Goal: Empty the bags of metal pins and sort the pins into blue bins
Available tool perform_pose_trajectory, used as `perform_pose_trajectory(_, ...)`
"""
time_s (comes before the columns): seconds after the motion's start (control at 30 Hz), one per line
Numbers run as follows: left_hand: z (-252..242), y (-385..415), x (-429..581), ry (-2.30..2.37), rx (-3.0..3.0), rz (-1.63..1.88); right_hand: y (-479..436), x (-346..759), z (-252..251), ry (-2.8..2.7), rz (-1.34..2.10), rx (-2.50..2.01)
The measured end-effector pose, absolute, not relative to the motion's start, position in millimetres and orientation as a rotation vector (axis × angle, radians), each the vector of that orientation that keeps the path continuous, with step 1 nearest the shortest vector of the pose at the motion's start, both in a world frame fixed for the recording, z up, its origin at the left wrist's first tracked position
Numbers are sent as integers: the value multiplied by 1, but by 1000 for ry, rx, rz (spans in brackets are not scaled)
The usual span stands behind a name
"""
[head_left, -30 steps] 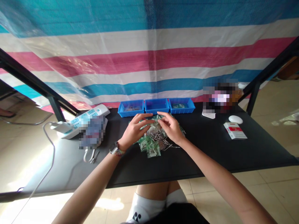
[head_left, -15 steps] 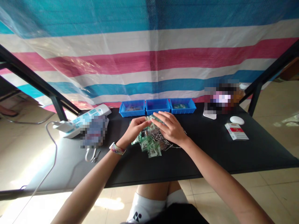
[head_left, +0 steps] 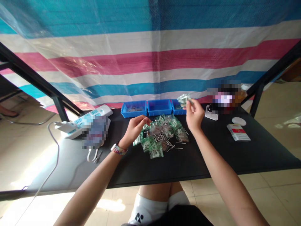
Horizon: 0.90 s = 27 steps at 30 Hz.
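Note:
Over the right blue bin (head_left: 176, 110), my right hand (head_left: 195, 115) pinches a small clear plastic bag (head_left: 183, 99) with greenish print or contents. My left hand (head_left: 136, 129) hovers at the left edge of a pile of small green-tinted bags (head_left: 156, 150), its fingers curled together. Whatever lies between those fingertips, if anything, is hidden. Loose thin metal pins, looking like rivets (head_left: 162, 136), are scattered through and beside the pile. Some bags in the heap look brownish.
A middle blue bin (head_left: 160, 111) and a left blue bin (head_left: 134, 113) with small packets line the back. Leftward are a power strip (head_left: 103, 110) with a cable and a blurred object (head_left: 95, 133). At right lie a red-white box (head_left: 238, 133) and a white oval object (head_left: 239, 121).
My right hand has moved right and away from the pile, carrying a small bag up over the right bin. The left hand has barely moved, and the pile is now more exposed.

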<state>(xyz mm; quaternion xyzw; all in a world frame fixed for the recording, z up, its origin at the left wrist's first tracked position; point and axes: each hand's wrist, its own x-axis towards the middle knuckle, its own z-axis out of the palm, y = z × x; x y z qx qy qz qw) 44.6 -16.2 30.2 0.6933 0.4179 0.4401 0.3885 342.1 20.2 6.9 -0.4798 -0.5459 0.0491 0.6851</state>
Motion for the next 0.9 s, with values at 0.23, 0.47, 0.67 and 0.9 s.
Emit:
perform_pose_trajectory(0.23,20,-6,34,1343,2236,921,32,372,2,-1659,-270,-1404)
perform_pose_trajectory(0.47,9,-2,29,1327,2504,625,22,351,-5,-1707,-314,-1423)
perform_pose_trajectory(0.67,5,3,24,1301,2560,557,10,333,-5,-1831,-260,-1243)
perform_pose_trajectory(0.9,14,-1,24,1301,2644,576,1,313,-6,-1926,-197,-1089)
